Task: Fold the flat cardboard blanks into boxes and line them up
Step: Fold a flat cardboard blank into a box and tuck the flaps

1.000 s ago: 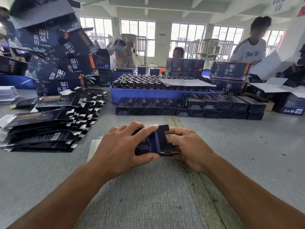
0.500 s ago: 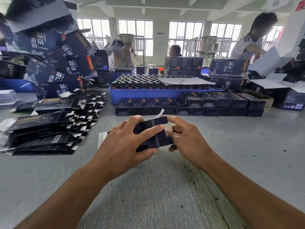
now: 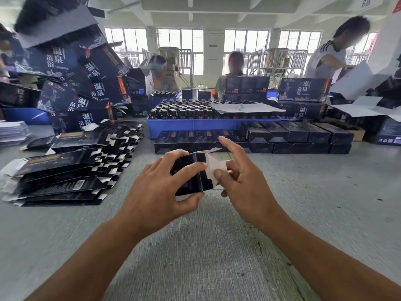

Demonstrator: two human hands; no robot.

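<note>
A small dark cardboard box (image 3: 191,172) is held up over the grey table (image 3: 206,246), its white end flaps open toward the right. My left hand (image 3: 160,192) grips the box's body, fingers over the top and thumb underneath. My right hand (image 3: 240,181) works at the white flaps, thumb pressing on a flap and index finger raised. A pile of flat dark blanks (image 3: 67,166) lies fanned out at the left. Folded boxes (image 3: 271,137) stand in a double row across the table behind my hands.
A blue tray (image 3: 195,123) of several small dark bottles sits behind the box row. Large dark printed cartons (image 3: 71,77) are stacked high at the left, more at the right. Three people work at the table's far side. White paper sheets (image 3: 13,132) lie at the far left.
The box has been lifted and turned, so its white end flaps now show open at the right. My right hand's index finger has lifted off the box.
</note>
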